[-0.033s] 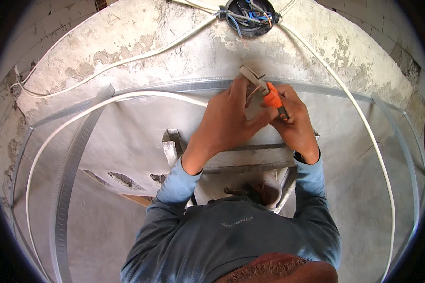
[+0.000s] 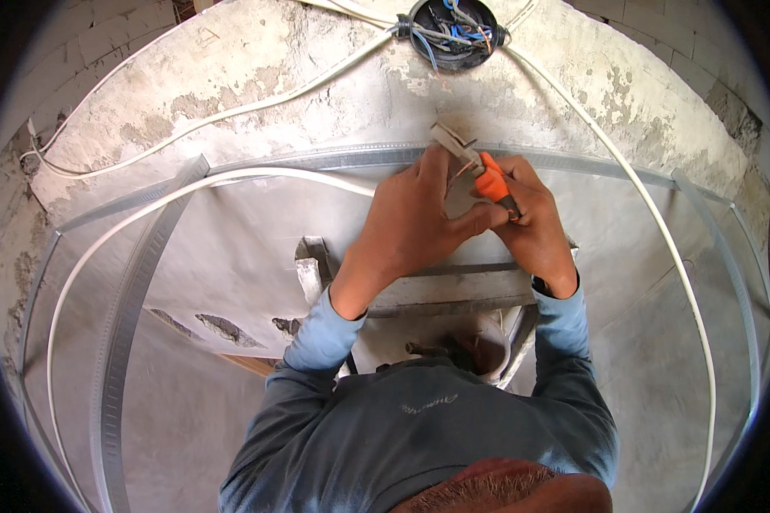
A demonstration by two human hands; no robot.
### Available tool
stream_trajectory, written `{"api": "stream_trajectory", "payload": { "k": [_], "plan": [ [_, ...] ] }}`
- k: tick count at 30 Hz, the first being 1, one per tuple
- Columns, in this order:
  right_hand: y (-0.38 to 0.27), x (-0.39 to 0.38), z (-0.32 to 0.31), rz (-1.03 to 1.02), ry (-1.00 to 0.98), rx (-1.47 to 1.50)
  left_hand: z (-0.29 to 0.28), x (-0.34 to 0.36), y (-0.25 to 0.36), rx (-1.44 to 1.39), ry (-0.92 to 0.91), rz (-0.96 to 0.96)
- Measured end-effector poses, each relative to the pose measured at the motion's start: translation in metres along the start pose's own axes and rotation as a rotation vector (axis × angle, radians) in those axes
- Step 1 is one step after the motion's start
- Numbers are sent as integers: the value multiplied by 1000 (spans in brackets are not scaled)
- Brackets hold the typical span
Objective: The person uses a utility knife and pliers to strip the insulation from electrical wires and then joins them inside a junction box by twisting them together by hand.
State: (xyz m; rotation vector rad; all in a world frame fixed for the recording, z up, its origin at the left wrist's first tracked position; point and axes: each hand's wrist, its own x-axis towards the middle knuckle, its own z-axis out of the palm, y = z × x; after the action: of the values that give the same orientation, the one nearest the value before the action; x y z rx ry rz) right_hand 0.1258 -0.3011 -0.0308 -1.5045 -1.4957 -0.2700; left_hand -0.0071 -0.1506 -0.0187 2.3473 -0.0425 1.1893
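Observation:
My right hand (image 2: 535, 218) is closed round a pair of pliers (image 2: 494, 181) with orange and black grips. Their metal jaws point up and to the left, beside the fingertips of my left hand (image 2: 406, 222). A white cable (image 2: 274, 171) arcs in from the left and passes behind my left hand, whose fingers are closed on its end. Thin bare copper wire (image 2: 460, 172) shows between my left fingers and the pliers. My left thumb reaches across to my right hand near the grips.
Above my hands, a round black junction box (image 2: 453, 61) full of loose wires sits in the rough plastered wall (image 2: 334, 107). Another white cable (image 2: 629, 167) runs down the right side. Metal profiles (image 2: 150, 256) frame the area. Below my forearms are a grey ledge (image 2: 453, 289) and a bucket (image 2: 498, 355).
The pliers' jaws have shifted very slightly up and to the left. Both hands otherwise keep nearly the same place and grip.

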Motion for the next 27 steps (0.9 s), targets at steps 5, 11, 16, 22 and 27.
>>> {"api": "stream_trajectory", "payload": {
  "k": [5, 11, 16, 22, 27],
  "plan": [
    [-3, -2, 2, 24, -1, 90, 17, -2, -8, 24, 126, 41],
    [-17, -7, 20, 5, 216, 121, 22, -3, -2, -40, 295, 125],
    [-29, -12, 45, 114, 429, 290, 22, -2, 6, -102, 299, 120],
    [-14, -24, 44, -86, 417, 110, 17, -3, 18, -88, 265, 179],
    [-27, -25, 46, 211, 819, 471, 45, -25, 7, 7, 355, 300]
  ]
}}
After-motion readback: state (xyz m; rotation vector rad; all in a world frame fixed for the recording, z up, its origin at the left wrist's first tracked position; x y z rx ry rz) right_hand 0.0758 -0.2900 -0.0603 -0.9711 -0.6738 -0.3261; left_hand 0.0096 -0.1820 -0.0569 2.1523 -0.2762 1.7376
